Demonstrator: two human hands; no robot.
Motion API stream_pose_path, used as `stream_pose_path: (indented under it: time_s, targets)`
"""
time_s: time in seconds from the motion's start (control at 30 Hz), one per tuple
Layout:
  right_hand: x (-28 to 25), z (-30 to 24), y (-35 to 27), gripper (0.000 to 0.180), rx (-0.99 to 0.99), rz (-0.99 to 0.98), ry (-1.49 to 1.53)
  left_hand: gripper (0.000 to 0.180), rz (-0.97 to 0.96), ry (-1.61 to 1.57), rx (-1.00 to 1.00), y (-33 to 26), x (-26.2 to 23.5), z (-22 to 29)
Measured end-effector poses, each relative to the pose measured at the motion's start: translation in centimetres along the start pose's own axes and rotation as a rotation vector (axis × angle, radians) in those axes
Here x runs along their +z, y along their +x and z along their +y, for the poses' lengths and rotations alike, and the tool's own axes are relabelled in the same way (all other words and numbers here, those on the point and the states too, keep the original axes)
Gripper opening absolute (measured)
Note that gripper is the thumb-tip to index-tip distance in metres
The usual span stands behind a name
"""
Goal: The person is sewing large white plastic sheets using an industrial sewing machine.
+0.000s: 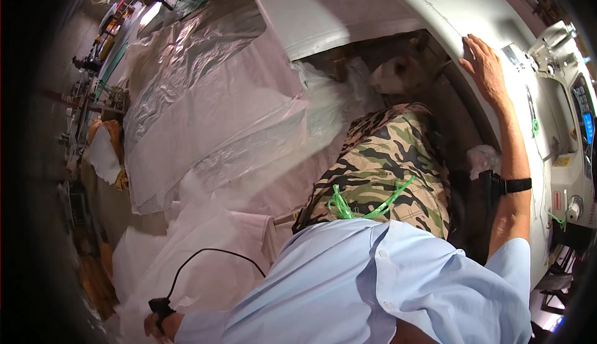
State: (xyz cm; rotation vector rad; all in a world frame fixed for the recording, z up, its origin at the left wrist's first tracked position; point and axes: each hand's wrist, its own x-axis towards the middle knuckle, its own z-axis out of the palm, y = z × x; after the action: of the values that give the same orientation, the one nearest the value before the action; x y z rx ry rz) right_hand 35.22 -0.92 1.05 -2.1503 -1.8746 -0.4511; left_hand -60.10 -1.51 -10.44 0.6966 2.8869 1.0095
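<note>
My right hand (482,65) lies flat with fingers spread on the curved edge of a white table (435,8) at the upper right, holding nothing. A black strap circles that forearm. My left hand (159,324) is down at the lower left edge, mostly hidden behind a black strap with a cable; it rests by white fabric (205,263), and its fingers cannot be made out. My legs in camouflage trousers (385,170) extend under the table, with thin green cords (367,204) lying on the lap.
Large sheets of white fabric and clear plastic (211,107) cover the floor to the left. A white machine with a control panel and small screen (581,126) stands at the right. Cluttered work stations run along the far left.
</note>
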Motion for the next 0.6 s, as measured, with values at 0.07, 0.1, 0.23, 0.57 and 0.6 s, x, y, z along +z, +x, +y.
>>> stream_pose_path:
  time_s: [0.07,0.1,0.23,0.57,0.6]
  targets:
    - [-0.1,0.0,-0.2,0.057,-0.004,0.003,-0.007,0.027,0.030,0.004,0.044,0.9,0.8,0.8]
    - [0.0,-0.1,-0.3,0.059,-0.017,0.006,-0.010,0.027,0.041,0.004,0.068,1.3,1.5,1.5]
    - [-0.2,-0.1,-0.6,0.071,0.111,-0.003,-0.107,0.026,0.042,-0.002,0.179,1.6,8.2,5.5]
    - [-0.4,-1.5,0.4,0.076,0.106,0.032,-0.095,0.023,-0.445,-0.254,1.139,-13.9,26.3,28.1]
    - [-0.4,-1.5,0.4,0.079,0.106,0.026,-0.083,0.024,-0.507,-0.307,1.153,-16.1,27.3,29.9]
